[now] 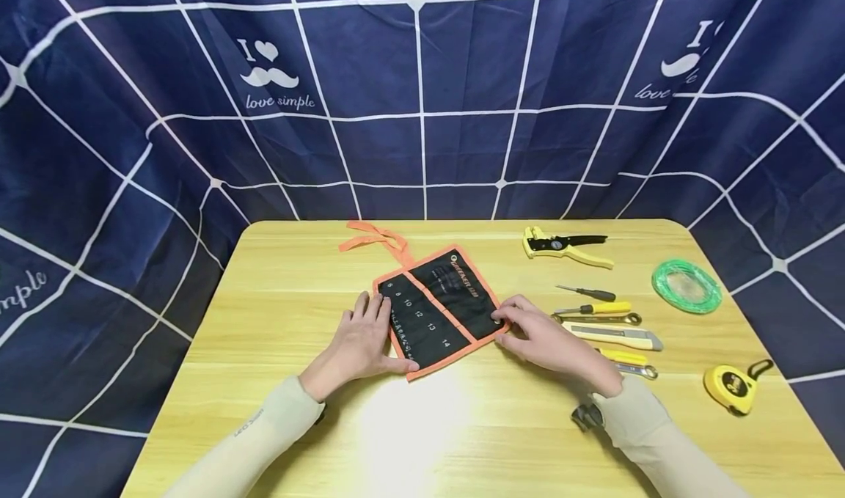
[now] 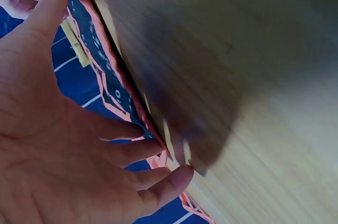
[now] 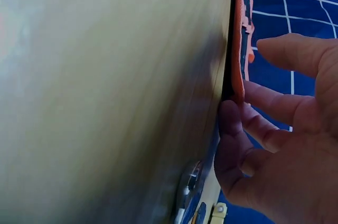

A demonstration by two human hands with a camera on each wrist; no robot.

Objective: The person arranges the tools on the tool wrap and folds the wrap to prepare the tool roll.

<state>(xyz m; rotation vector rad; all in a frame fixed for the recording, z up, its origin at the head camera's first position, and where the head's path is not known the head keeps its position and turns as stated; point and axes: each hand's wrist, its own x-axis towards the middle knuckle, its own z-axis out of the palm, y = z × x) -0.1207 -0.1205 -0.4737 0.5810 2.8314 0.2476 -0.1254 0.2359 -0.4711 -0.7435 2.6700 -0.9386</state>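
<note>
A black fabric tool pouch (image 1: 432, 315) with orange trim lies spread on the wooden table, tilted, its printed size numbers facing up. Two orange tie straps (image 1: 376, 237) trail from its upper left side. Along the pouch's left edge rests my left hand (image 1: 359, 348), its fingertips on the upper corner and its thumb on the lower one. At the opposite edge, my right hand (image 1: 548, 337) touches the right corner with its fingertips. In the right wrist view the thumb (image 3: 290, 52) stands apart from the orange edge (image 3: 237, 84), which the other fingers meet.
Right of the pouch lie yellow wire strippers (image 1: 557, 245), a small screwdriver (image 1: 594, 293), a yellow-handled screwdriver (image 1: 604, 308), wrenches (image 1: 637, 370), and a utility knife (image 1: 620, 336). Farther right are a green wire coil (image 1: 663, 274) and a tape measure (image 1: 729, 388). Blue curtains (image 1: 462, 146) surround the table.
</note>
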